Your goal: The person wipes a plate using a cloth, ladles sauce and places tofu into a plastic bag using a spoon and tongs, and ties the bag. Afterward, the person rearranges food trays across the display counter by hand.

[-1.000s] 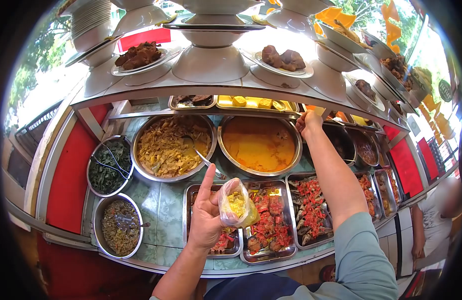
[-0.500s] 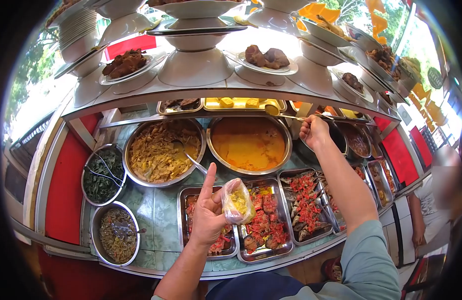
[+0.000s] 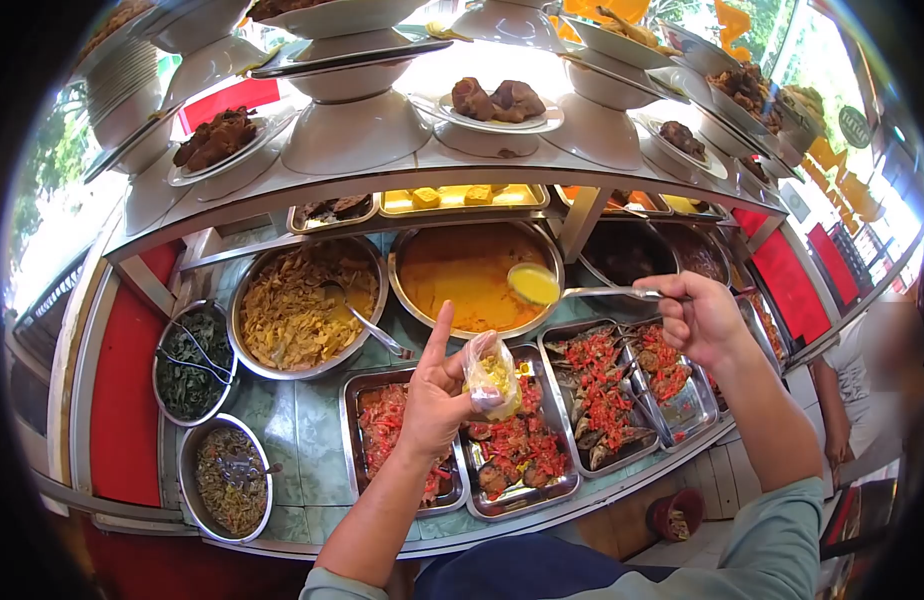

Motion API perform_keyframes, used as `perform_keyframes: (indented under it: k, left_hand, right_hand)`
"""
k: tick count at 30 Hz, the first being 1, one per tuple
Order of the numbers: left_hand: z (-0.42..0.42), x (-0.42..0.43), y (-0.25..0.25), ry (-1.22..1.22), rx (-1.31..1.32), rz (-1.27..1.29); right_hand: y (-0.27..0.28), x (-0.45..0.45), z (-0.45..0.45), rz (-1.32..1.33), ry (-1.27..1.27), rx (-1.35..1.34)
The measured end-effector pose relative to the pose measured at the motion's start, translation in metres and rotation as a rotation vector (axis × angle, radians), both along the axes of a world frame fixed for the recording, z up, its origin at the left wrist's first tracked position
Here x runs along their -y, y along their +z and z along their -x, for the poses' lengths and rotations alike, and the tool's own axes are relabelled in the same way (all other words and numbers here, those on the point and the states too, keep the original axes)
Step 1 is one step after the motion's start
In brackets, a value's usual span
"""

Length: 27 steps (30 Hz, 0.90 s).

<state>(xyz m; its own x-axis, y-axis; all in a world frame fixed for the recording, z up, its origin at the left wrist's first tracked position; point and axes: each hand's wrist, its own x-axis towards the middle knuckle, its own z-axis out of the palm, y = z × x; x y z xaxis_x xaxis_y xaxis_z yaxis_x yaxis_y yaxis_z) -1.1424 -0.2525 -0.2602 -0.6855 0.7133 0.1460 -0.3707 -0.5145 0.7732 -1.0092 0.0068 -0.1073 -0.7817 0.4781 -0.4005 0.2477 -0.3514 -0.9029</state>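
Note:
My left hand [image 3: 437, 400] grips a clear plastic bag [image 3: 492, 378] with yellow food inside, its index finger stretched upward. In my right hand [image 3: 697, 318] is the handle of a ladle [image 3: 535, 284], whose bowl is full of yellow liquid. The ladle's bowl hangs over the right side of a big round basin of orange-yellow curry [image 3: 465, 275]. Below the bag lies a metal tray of red chili-topped pieces [image 3: 522, 455]. A second tray of fish with red chili [image 3: 607, 400] is to its right.
Left of the curry is a basin of yellowish shredded food [image 3: 300, 300] with a spoon [image 3: 367, 320]. Bowls of dark greens [image 3: 192, 360] and sprouts [image 3: 225, 475] stand farther left. Above runs a shelf [image 3: 452, 175] stacked with plates. A person [image 3: 862, 380] is at the right.
My right hand has come down and nearer, and the ladle, now holding liquid, has moved from behind the curry to above its right side. My left hand has kept its grip on the bag.

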Motion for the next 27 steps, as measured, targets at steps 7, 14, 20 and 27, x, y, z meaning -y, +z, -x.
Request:
perform_keyframes:
  k: [7,14,20,27]
  left_hand:
    - [-0.006,-0.018,0.008,-0.007,0.011,-0.023]
    - [-0.004,-0.023,0.002,-0.068,0.048,-0.056]
    - [-0.006,-0.023,0.003,-0.132,0.029,-0.026]
    - [-0.009,-0.024,0.001,-0.113,0.024,-0.023]
  right_hand:
    - [0.013,0.021,-0.027,-0.021,0.058,0.043]
    - [0.022,0.027,-0.029,-0.161,0.117,0.026]
    - [0.046,0.070,-0.033,-0.650,0.221,0.187]
    - [0.038,0.104,-0.048,-1.585,0.652,-0.195]
